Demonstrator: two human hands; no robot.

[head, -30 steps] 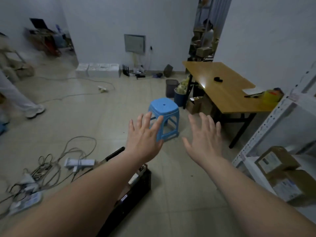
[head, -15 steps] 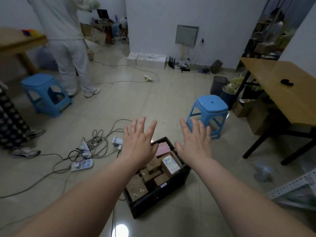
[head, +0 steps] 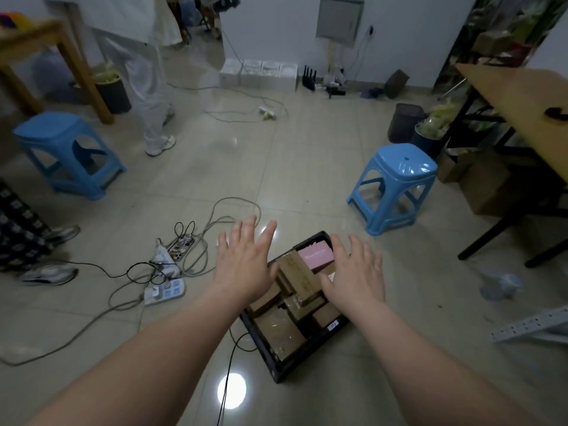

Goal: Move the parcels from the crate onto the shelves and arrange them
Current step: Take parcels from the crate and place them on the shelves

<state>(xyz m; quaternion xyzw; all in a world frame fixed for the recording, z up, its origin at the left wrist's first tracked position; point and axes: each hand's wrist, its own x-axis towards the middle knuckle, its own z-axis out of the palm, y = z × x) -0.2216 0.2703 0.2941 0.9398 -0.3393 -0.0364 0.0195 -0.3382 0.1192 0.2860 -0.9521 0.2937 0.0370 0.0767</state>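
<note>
Both forearms bare, extended forward and downward from the lower edge of the head view, converging slightly toward centre frame. Left hand [head: 242, 265]: palm down, back of hand facing the camera, fingers [head: 266, 236] straight and spread, thumb out to the side. Nothing in its grasp. Right hand [head: 356, 276]: same posture, palm down, fingers [head: 358, 249] splayed and pointing away from the body, empty. The two hands sit level with one another, apart, a clear gap between them. Wrists straight, in line with the forearms. Left hand slightly blurred.
</note>
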